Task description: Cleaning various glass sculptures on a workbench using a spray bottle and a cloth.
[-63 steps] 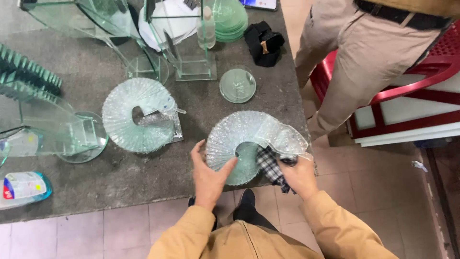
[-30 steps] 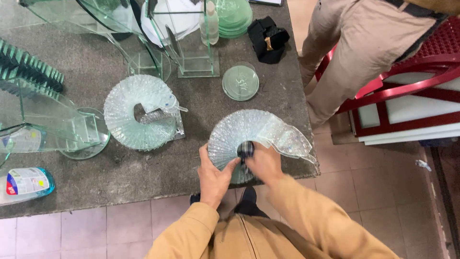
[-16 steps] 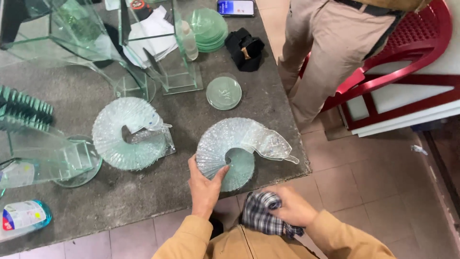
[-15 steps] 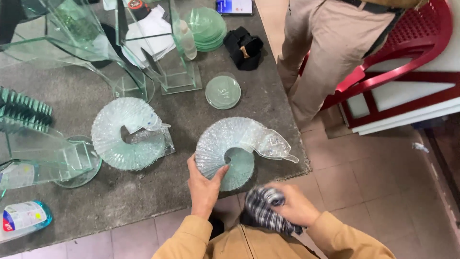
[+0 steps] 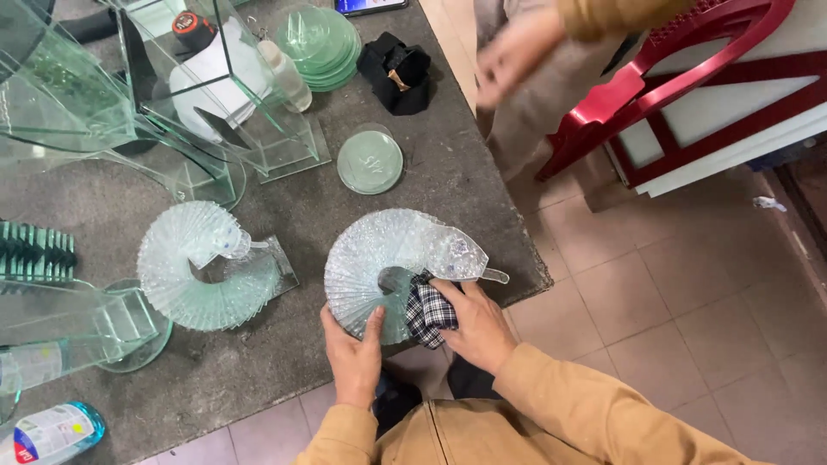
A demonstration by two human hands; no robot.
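**Checked cloth against a fanned glass spiral, table's near edge**

Far left, lower corner: a clear bottle with a blue cap (image 5: 47, 433) lies on the grey table (image 5: 448, 185). Above it, a dark green ribbed glass stack (image 5: 36, 254) at the frame's left edge.

Left of centre: a second fanned glass spiral (image 5: 202, 267) sits on a small clear base, untouched. Behind it, upper left, tall clear glass stands (image 5: 185, 95) crowd the table.

Centre: the fanned glass spiral (image 5: 392, 258) sits at the table's near edge, lower middle of the frame. Left hand (image 5: 353, 357) grips its lower rim, thumb on top of the glass, fingers under. Right hand (image 5: 474, 323) is closed on a checked cloth (image 5: 428, 310), pressing it against the spiral's inner curve, just right of the central hole.

Above centre: a round glass disc (image 5: 369, 161) lies flat; further up, a pile of green glass discs (image 5: 323, 47) and a black pouch (image 5: 396, 73).

Upper right: another person's hand (image 5: 512, 52), blurred, grip unreadable. Beside it a red chair (image 5: 680, 77) on the tiled floor.
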